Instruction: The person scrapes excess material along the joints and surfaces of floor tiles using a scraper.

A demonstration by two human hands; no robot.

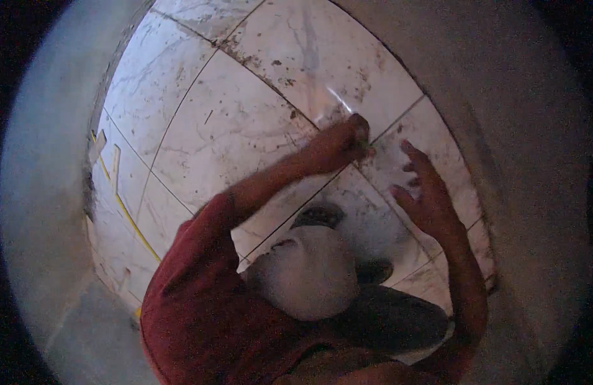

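Note:
My left hand (349,138) is closed over the joint where white, marble-patterned floor tiles (194,109) meet. Something small and greenish (365,146) shows at its fingers, too hidden to name. A bright streak just beyond the hand is unclear. My right hand (418,192) hovers to the right, fingers apart and curved, holding nothing. Dark grit and smudges mark the tiles and their crossing grout lines.
My pale-clad knee (312,269) and dark footwear (319,213) are below my hands. A long yellow strip (133,228) and pale flat pieces (115,167) lie along the left edge. Grey walls (527,160) border the tiles on both sides.

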